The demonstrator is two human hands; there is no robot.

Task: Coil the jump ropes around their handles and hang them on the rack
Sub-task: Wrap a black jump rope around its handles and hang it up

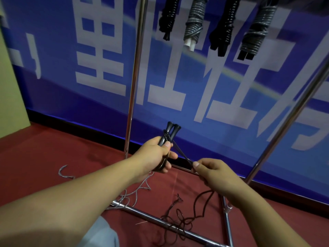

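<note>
My left hand (pixel 156 154) grips two black jump-rope handles (pixel 171 133) held together, their ends pointing up. A few turns of dark cord wrap them near the top. The dark rope (pixel 182 155) runs taut from the handles down to my right hand (pixel 211 172), which pinches it between thumb and fingers. The slack of that rope (pixel 179 220) lies tangled on the red floor over the rack's base bar. Several coiled ropes (pixel 195 24) hang from the top of the metal rack (pixel 132 90).
A loose silvery rope (pixel 135 191) lies on the red carpet by the rack's left foot. Chrome base bars (pixel 153 219) cross the floor below my hands. A blue banner wall stands behind the rack. My knee in grey cloth (pixel 99 234) is at the bottom.
</note>
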